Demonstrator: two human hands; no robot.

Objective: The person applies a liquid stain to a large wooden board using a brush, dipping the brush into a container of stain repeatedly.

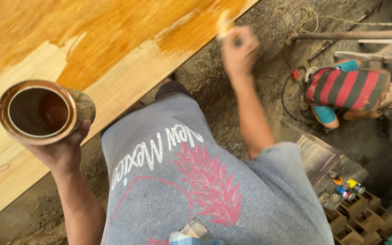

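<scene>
Left hand [62, 152] grips tin [44, 111]; right hand [239, 50] clasps seemingly a brush [225, 22] over plank [114, 50].

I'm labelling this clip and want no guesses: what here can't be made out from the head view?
- Brush: motion-blurred; the right hand hides its handle.
- Can in the left hand: how full it is is lost in shadow.
- Wooden board: cut off by the top and left edges.
- Crouching person: face and hands not visible behind the striped back.
</scene>
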